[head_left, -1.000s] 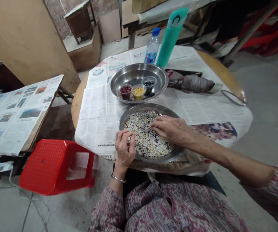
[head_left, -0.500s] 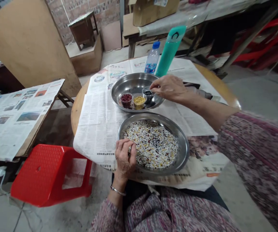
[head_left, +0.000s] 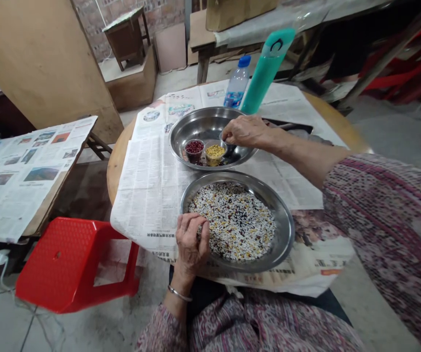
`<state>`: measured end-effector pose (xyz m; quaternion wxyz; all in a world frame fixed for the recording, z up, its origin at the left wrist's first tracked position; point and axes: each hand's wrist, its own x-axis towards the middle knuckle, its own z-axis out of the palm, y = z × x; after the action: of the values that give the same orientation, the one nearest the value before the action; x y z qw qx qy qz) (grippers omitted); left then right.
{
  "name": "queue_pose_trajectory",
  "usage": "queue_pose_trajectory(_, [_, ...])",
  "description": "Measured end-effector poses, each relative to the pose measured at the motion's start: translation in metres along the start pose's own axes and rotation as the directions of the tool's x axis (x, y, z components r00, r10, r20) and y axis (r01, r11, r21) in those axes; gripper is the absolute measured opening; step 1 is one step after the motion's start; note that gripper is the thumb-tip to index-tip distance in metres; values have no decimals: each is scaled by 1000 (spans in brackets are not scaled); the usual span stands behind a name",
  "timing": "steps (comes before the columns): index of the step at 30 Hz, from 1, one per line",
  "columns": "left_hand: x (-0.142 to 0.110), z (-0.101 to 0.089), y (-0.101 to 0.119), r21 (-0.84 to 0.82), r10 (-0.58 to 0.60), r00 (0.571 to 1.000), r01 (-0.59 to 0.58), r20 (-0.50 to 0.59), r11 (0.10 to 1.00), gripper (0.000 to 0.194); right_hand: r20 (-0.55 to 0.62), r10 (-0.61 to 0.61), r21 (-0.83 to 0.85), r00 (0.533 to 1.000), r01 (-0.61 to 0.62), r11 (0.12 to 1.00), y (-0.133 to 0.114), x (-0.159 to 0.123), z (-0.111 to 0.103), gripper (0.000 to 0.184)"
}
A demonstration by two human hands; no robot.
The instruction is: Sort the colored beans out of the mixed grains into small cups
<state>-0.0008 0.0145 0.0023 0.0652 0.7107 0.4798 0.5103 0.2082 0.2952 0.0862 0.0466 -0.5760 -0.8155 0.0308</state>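
My left hand (head_left: 192, 242) rests at the near rim of the lower steel plate (head_left: 285, 234), its fingers bunched at the edge of a layer of mixed white, black, yellow and red grains (head_left: 238, 222). My right hand (head_left: 245, 132) reaches over the upper steel plate (head_left: 192, 124), its fingertips at a small clear cup (head_left: 225, 139) that the hand mostly hides. Next to that cup stand a cup of red beans (head_left: 195, 150) and a cup of yellow grains (head_left: 215, 154). Whatever my fingertips may hold is hidden.
Newspaper (head_left: 148, 195) covers the round wooden table (head_left: 117, 171). Behind the plates stand a green bottle (head_left: 265, 71) and a plastic water bottle (head_left: 237, 85). A red plastic stool (head_left: 74, 264) stands at left, beside a newspaper-covered table (head_left: 23, 181).
My right hand has moved from the grains in the lower plate up to the small cups in the upper plate. My left hand stays at the near rim, and the view has shifted slightly.
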Motion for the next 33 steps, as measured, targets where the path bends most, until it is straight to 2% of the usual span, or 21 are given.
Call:
queue_pose_trajectory(7, [-1,1,0,6,-12,1000,12,-3,1000,17,-64,61,83,996,-56,995,2,-5,0,20])
queue_pose_trajectory(15, [0,0,0,-10,-12,1000,12,0,1000,15,-80,96,69,992,-91,993,-3,-10,0,21])
queue_pose_trajectory(18, [-1,1,-1,-6,-4,1000,4,-11,1000,15,-160,109,126,981,-90,988,-6,-19,-7,21])
queue_pose_trajectory(21, [-1,3,-2,-1,1,1000,-1,-28,1000,15,-264,82,279,961,-6,960,-12,-49,-17,21])
queue_pose_trajectory(24, [0,4,-3,-7,8,999,-8,-38,1000,14,-241,-36,442,970,143,886,-25,-103,-14,22])
queue_pose_trajectory(26, [0,4,-3,-12,13,999,-14,-36,1000,13,-157,-217,501,964,267,823,-38,-146,0,20])
queue_pose_trajectory(28, [0,4,-4,-11,16,999,-17,-31,1000,13,-100,-418,492,903,410,768,-52,-188,20,17])
queue_pose_trajectory(30, [0,3,-5,-6,17,999,-18,-29,1000,14,-77,-556,466,827,523,714,-65,-219,40,20])
queue_pose_trajectory(31, [-1,3,-6,-2,19,999,-19,-30,1000,14,-65,-606,445,793,566,694,-70,-229,49,22])
queue_pose_trajectory(33, [-1,3,-6,8,18,999,-18,-29,1000,15,-67,-631,370,773,606,704,-72,-235,62,24])
